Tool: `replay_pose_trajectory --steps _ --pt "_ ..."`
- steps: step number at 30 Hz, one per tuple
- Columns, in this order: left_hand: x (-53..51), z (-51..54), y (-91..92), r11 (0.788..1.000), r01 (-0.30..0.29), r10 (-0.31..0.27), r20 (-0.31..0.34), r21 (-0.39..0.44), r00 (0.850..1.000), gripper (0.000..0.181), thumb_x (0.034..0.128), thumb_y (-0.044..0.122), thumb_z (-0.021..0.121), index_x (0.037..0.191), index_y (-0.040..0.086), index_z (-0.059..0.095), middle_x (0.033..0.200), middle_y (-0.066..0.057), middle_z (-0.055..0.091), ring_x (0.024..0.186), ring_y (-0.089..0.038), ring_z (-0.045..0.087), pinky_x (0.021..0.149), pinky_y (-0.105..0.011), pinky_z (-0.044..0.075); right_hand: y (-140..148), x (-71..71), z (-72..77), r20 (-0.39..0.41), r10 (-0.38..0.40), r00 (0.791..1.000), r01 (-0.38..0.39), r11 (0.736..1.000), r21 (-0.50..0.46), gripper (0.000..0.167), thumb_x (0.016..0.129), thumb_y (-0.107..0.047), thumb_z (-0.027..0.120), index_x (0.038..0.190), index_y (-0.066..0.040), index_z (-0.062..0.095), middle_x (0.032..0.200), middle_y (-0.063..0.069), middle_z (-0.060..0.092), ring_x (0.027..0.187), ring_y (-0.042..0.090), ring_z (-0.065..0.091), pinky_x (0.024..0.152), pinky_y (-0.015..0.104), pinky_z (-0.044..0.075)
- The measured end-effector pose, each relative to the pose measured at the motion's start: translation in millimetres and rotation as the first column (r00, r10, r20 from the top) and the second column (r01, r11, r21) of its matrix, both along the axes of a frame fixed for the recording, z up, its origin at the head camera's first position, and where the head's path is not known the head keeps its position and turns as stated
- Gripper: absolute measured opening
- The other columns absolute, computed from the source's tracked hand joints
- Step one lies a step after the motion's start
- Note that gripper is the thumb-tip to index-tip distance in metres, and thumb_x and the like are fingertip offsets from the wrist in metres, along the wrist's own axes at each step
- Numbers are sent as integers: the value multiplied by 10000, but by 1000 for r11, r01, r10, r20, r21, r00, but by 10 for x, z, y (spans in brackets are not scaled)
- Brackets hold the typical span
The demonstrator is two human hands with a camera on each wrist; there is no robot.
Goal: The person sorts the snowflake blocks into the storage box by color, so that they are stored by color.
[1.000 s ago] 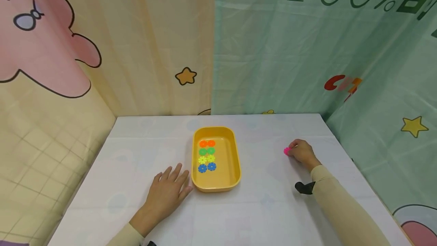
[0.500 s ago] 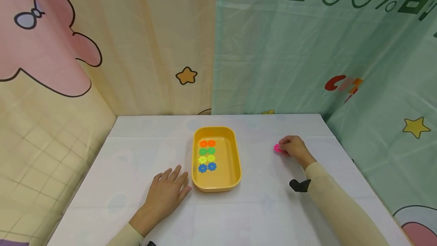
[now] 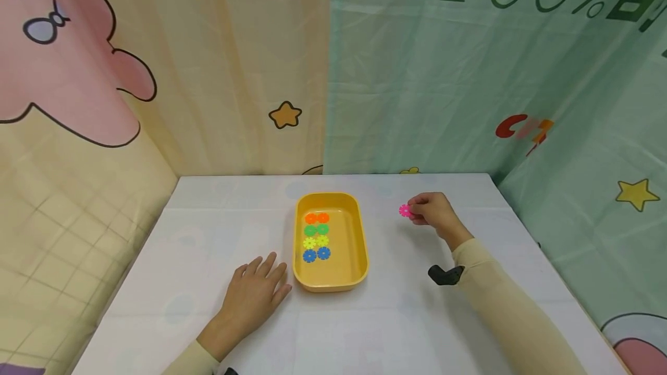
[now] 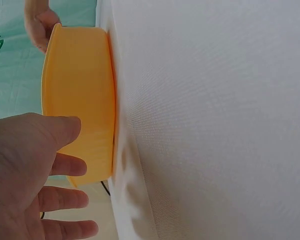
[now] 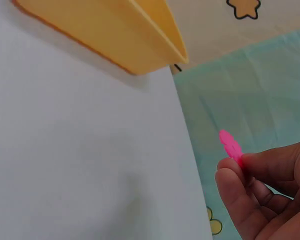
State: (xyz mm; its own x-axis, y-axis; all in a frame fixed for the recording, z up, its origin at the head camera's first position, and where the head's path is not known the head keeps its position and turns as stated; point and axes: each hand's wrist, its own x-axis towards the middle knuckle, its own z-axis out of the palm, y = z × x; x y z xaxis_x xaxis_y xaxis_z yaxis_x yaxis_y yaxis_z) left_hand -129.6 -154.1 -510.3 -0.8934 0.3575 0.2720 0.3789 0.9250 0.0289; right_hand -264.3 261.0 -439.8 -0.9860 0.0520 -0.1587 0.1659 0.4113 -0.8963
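Note:
My right hand [image 3: 433,213] pinches a pink flower-shaped disc [image 3: 404,210] between thumb and fingertips, above the table to the right of a yellow tray [image 3: 358,230]. In the right wrist view the pink disc [image 5: 231,146] appears nearly edge-on. Beside the tray's left side, my left hand [image 3: 253,293] has its fingers spread and holds nothing. Inside the tray, along its left half, lie paired flower discs: orange [image 3: 311,219], green [image 3: 310,230], yellow [image 3: 310,243] and blue [image 3: 310,256]. The left wrist view shows the tray's outer wall [image 4: 82,75] just beyond the left hand's fingers.
A white cloth covers the table [image 3: 208,236]. Printed curtains, beige [image 3: 234,62] and green [image 3: 406,74], hang behind and along the sides. A black strap piece [image 3: 446,275] juts from the right sleeve [image 3: 500,294].
My right hand has carried the pink disc leftward and up from the table's right side, closer to the tray. The left hand and the tray have stayed in place.

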Motion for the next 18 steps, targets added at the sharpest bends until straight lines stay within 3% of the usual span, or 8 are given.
replay_pose_trajectory --steps 11,18 --pt "19 -2 -11 1000 -7 7 -4 3 1000 462 942 470 691 1275 151 708 1396 -157 629 1253 -430 581 980 -613 457 -451 46 266 -42 55 998 -56 998 -8 225 1009 -84 640 1179 60 668 978 125 696 745 146 685 728 279 604" --pt "23 -1 -16 1000 -2 2 -26 5 1000 460 933 469 701 1261 147 712 1378 -156 641 1236 -428 593 964 -611 467 -711 79 297 -27 113 993 -113 994 -5 193 1004 -92 652 1152 26 688 1001 138 697 809 235 689 751 297 606"
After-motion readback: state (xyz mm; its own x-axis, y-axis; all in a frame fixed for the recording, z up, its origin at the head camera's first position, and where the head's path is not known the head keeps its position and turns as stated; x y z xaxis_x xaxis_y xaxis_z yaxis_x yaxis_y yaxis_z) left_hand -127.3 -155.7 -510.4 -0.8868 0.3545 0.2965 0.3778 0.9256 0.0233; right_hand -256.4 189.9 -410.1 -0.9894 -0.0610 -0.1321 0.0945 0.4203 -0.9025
